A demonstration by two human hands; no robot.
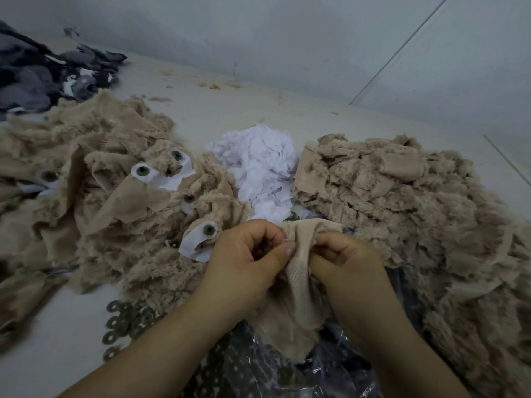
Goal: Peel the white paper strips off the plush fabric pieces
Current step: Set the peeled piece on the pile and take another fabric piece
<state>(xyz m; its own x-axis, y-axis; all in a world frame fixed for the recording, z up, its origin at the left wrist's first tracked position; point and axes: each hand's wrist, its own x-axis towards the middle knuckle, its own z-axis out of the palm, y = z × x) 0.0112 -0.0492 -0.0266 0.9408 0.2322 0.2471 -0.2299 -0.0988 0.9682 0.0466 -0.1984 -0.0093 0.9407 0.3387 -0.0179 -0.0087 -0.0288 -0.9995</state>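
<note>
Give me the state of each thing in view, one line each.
Left hand: fingers curled, pinching the held plush piece.
Right hand: gripping the same piece.
Held plush piece: backing side up, no paper visible.
Left plush pile: several pieces with white strips on.
Right plush pile: no paper showing.
White paper heap: crumpled, loose.
Washers: scattered flat.

Toy-making workshop, I'd say: heaps of cut plush pieces (pixel 109 179) fitted with plastic eyes (pixel 142 170), loose washers (pixel 123 323), peeled paper scraps (pixel 258 165) on my worktable (pixel 71 334).
</note>
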